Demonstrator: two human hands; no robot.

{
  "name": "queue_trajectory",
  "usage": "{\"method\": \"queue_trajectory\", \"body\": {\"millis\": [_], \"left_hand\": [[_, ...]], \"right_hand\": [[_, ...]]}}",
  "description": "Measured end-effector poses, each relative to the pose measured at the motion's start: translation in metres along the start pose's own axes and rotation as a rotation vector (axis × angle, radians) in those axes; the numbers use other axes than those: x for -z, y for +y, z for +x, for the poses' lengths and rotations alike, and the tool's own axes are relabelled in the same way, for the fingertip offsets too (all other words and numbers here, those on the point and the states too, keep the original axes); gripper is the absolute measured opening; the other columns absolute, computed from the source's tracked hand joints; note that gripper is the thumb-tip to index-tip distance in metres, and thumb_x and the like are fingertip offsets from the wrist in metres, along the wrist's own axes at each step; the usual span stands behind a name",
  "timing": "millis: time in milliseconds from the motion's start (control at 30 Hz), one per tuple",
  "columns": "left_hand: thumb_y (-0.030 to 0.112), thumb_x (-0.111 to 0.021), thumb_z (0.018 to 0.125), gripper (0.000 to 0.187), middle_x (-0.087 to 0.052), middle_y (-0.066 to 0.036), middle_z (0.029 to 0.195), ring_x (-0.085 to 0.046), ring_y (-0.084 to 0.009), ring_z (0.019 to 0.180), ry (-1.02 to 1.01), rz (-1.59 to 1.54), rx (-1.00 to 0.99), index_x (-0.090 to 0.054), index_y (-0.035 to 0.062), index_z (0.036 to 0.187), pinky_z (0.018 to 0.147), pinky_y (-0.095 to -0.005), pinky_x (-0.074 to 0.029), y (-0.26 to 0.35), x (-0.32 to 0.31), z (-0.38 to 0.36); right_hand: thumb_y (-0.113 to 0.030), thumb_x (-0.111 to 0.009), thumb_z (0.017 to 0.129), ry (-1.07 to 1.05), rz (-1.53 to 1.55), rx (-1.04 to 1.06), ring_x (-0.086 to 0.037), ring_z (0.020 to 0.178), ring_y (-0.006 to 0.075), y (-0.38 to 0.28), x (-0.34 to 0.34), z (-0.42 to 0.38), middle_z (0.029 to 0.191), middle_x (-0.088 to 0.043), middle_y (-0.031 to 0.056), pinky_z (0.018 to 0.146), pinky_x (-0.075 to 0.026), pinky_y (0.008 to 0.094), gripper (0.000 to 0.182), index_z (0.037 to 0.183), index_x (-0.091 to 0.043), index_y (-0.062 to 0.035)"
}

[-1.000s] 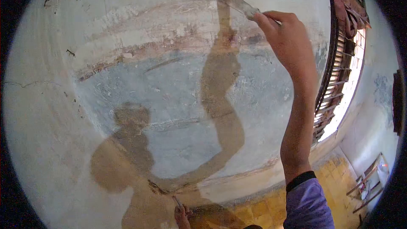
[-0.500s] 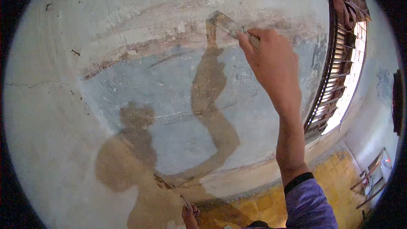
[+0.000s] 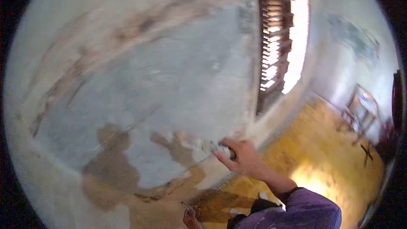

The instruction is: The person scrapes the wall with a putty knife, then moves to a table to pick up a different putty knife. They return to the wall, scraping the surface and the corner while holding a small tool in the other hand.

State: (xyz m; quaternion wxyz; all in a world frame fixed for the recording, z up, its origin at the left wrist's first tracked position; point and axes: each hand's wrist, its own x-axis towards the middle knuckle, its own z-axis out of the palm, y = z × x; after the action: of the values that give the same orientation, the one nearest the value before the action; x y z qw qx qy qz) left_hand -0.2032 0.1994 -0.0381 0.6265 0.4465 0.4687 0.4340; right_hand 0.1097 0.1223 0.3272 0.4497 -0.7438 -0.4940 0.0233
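My right hand (image 3: 243, 157) is closed around the dark handle of a putty knife (image 3: 201, 144). Its blade, smeared by motion, points left across the lower part of the pale blue-grey wall patch (image 3: 169, 76). Low in the head view, my left hand (image 3: 191, 219) is closed on a thin tool (image 3: 185, 205) whose tip points up and left. Most of that tool is hidden by the fingers. Shadows of my head and right arm fall on the wall near the blade.
A rough reddish-brown scraped band (image 3: 123, 32) arches over the patch. To the right is a slatted window (image 3: 273, 46) with bright light behind it. Yellow floor tiles (image 3: 335, 152) lie below, and a small stand with items (image 3: 362, 110) is at the far right.
My right hand has come down with the putty knife from the scraped band to the patch's lower part. The view has swung right. My left hand stays low with its tool.
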Motion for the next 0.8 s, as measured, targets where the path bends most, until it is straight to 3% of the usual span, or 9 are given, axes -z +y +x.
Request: {"method": "queue_trajectory", "body": {"millis": [133,200,267,367,467,500,600,700,800], "left_hand": [[0.017,-0.058,0.1,0.012,-0.058,-0.004,0.075,-0.055,-0.0173,0.066,-0.247,0.376,-0.148,-0.061,0.0057,0.096,0.063,-0.0347,-0.049,0.001,-0.031,0.007],[0.017,-0.056,0.101,0.014,-0.059,-0.004,0.075,-0.055,-0.0173,0.067,-0.39,0.507,-0.234,-0.062,0.0058,0.095,0.063,-0.0344,-0.049,0.009,-0.053,0.012],[0.016,-0.054,0.102,0.016,-0.06,-0.004,0.075,-0.055,-0.0173,0.067,-0.543,0.564,-0.266,-0.063,0.0059,0.094,0.064,-0.034,-0.049,0.007,-0.078,0.025],[0.019,-0.065,0.094,0.017,-0.061,-0.002,0.076,-0.057,-0.0107,0.073,-0.71,0.528,-0.052,-0.064,0.0022,0.092,0.063,-0.0272,-0.047,-0.044,-0.135,0.084],[0.013,-0.064,0.094,0.016,-0.062,-0.002,0.083,-0.055,-0.0109,0.07,-0.904,0.604,-0.182,-0.067,-0.0026,0.095,0.065,-0.0263,-0.046,0.045,-0.284,0.014],[0.014,-0.064,0.095,0.018,-0.063,-0.002,0.084,-0.055,-0.0106,0.071,-0.941,0.605,-0.156,-0.068,-0.0036,0.095,0.065,-0.0262,-0.047,0.036,-0.318,0.007],[0.017,-0.061,0.097,0.023,-0.065,-0.001,0.087,-0.057,-0.011,0.075,-1.04,0.629,-0.079,-0.068,-0.0053,0.097,0.068,-0.0268,-0.047,0.012,-0.407,-0.039],[0.017,-0.055,0.101,0.025,-0.068,-0.004,0.089,-0.061,-0.013,0.078,-1.226,0.592,-0.105,-0.066,-0.005,0.102,0.072,-0.0285,-0.05,0.001,-0.495,-0.126],[0.016,-0.049,0.104,0.026,-0.071,-0.009,0.093,-0.066,-0.0143,0.083,-1.439,0.468,-0.046,-0.063,-0.006,0.106,0.077,-0.029,-0.052,-0.067,-0.557,-0.193]], "right_hand": [[-0.044,-0.07,0.087,-0.078,0.064,-0.604,-0.066,0.065,0.0267,0.185,-0.032,-0.142,0.069,-0.063,0.021,0.061,-0.049,0.0409,0.044,0.094,-0.069,0.0],[-0.046,-0.072,0.084,-0.216,-0.018,-0.865,-0.067,0.069,0.0296,0.203,0.001,-0.21,0.077,-0.067,0.0204,0.065,-0.05,0.0434,0.047,0.099,-0.071,-0.0008],[-0.044,-0.075,0.081,-0.058,0.035,-0.894,-0.067,0.072,0.0306,0.213,0.022,-0.262,0.078,-0.069,0.0195,0.067,-0.05,0.0433,0.046,0.1,-0.072,-0.0028],[-0.041,-0.078,0.078,0.122,0.045,-0.963,-0.068,0.077,0.0312,0.231,0.052,-0.289,0.084,-0.07,0.0181,0.07,-0.051,0.042,0.042,0.102,-0.073,-0.0059],[-0.037,-0.081,0.076,0.256,-0.229,-0.883,-0.068,0.08,0.0295,0.262,0.071,-0.291,0.089,-0.069,0.0161,0.071,-0.052,0.0398,0.041,0.103,-0.073,-0.0074],[-0.035,-0.082,0.075,0.298,-0.36,-0.82,-0.068,0.081,0.0286,0.275,0.081,-0.289,0.091,-0.068,0.0154,0.071,-0.052,0.0391,0.041,0.104,-0.073,-0.0076],[-0.03,-0.083,0.077,0.564,-0.08,-0.722,-0.067,0.082,0.0245,0.294,0.135,-0.284,0.093,-0.067,0.0136,0.069,-0.052,0.0351,0.039,0.107,-0.072,-0.0063],[-0.031,-0.082,0.078,0.617,0.087,-0.803,-0.066,0.085,0.0271,0.317,0.191,-0.306,0.095,-0.067,0.0138,0.074,-0.052,0.0375,0.041,0.109,-0.07,-0.0063],[-0.03,-0.077,0.084,0.752,0.088,-0.899,-0.067,0.078,0.0191,0.339,0.251,-0.341,0.087,-0.069,0.0126,0.07,-0.052,0.0323,0.036,0.107,-0.069,-0.0028]]}}
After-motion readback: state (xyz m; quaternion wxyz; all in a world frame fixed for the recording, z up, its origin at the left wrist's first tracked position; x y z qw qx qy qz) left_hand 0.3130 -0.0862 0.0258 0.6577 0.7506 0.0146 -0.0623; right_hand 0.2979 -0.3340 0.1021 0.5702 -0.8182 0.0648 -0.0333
